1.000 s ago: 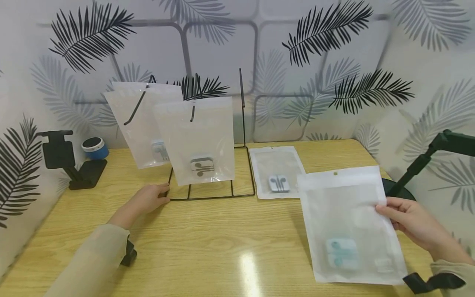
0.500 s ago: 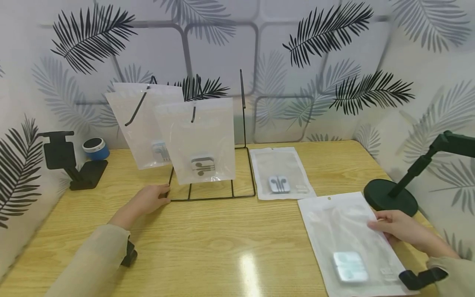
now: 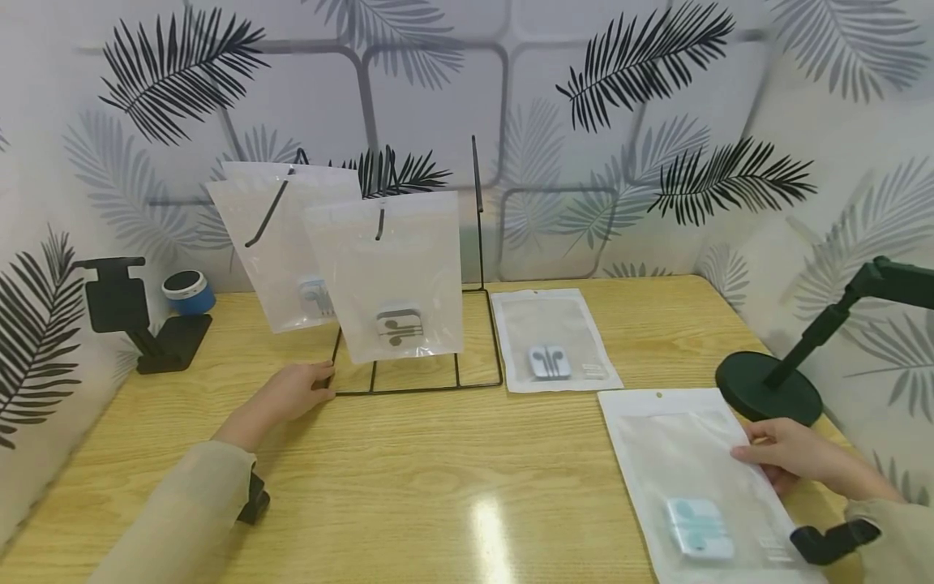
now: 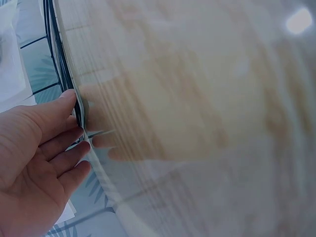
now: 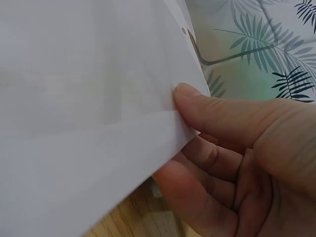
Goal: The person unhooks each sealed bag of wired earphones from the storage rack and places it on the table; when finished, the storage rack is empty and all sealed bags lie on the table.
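Observation:
My left hand [image 3: 288, 393] pinches the near left corner of a black wire display rack [image 3: 423, 391]. In the left wrist view, thumb and fingertips meet on its dark wire [image 4: 78, 111]. Two whitish zip bags hang from the rack's hooks: a front bag [image 3: 387, 268] with dark earphones in a case, and one behind it [image 3: 255, 259] with pale blue earphones. At the front right, my right hand [image 3: 795, 458] pinches the right edge of another zip bag [image 3: 679, 446]. This bag holds a case with teal earphones [image 3: 699, 527] and lies low over the table.
A fourth-looking zip bag [image 3: 550, 320] with white-cased earphones lies flat right of the rack. A black stand with a round base [image 3: 751, 389] is at the right. A black phone stand [image 3: 120, 304] and a blue cylinder [image 3: 191, 296] stand back left on the wooden table [image 3: 409, 487].
The zip bag in my right hand has come down from a raised, tilted pose to nearly flat near the table. My left hand has stayed on the rack.

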Available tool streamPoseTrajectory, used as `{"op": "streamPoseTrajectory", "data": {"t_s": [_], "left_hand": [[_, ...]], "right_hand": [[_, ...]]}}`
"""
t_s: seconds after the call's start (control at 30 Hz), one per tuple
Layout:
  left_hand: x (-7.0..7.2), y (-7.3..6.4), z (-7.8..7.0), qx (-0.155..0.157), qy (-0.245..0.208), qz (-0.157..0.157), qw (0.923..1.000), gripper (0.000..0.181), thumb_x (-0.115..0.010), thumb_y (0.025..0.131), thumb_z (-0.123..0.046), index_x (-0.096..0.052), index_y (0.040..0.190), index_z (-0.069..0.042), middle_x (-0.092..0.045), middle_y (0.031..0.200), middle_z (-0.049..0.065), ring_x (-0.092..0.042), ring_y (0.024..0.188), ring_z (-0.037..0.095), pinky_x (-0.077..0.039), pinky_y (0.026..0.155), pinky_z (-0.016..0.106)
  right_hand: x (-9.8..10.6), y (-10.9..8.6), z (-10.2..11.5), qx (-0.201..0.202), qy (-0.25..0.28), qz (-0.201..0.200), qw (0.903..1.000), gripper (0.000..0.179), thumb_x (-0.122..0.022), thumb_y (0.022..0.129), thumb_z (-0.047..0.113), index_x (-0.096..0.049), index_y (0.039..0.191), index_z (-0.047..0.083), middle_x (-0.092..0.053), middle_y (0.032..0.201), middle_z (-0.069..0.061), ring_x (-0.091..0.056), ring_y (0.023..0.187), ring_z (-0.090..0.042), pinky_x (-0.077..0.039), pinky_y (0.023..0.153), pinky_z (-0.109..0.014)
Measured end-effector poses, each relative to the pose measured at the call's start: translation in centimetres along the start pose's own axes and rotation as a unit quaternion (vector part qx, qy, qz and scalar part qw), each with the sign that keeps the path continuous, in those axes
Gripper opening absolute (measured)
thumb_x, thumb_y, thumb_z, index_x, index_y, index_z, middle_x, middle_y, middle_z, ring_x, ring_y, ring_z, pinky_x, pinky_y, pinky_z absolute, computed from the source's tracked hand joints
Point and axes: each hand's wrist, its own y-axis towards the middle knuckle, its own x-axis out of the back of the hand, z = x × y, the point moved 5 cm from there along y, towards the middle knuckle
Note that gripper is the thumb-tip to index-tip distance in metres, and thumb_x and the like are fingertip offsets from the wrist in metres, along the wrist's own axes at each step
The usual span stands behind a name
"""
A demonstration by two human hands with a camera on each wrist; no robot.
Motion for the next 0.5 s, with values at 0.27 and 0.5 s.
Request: {"op": "streamPoseTrajectory", "data": {"t_s": [0.27,0.5], "left_hand": [[0.01,0.01,0.08,-0.001,0.004,-0.002,1.0000,0.047,-0.060,0.090,-0.015,-0.048,0.126,0.011,-0.044,0.130,0.028,-0.041,0.117,0.046,-0.034,0.096,0.055],[-0.09,0.12,0.16,-0.001,0.008,0.001,1.0000,0.047,-0.060,0.090,-0.016,-0.048,0.127,0.011,-0.043,0.131,0.028,-0.042,0.117,0.045,-0.035,0.096,0.054]], "right_hand": [[0.36,0.28,0.02,-0.005,-0.016,-0.012,0.9998,0.042,-0.073,0.077,0.035,-0.054,0.092,0.001,-0.055,0.059,-0.001,-0.056,0.050,-0.016,-0.051,0.047,-0.029],[0.70,0.18,0.22,-0.015,-0.021,-0.014,0.9996,0.049,-0.073,0.078,0.035,-0.058,0.099,-0.006,-0.060,0.066,-0.002,-0.059,0.054,-0.019,-0.053,0.051,-0.032]]}}
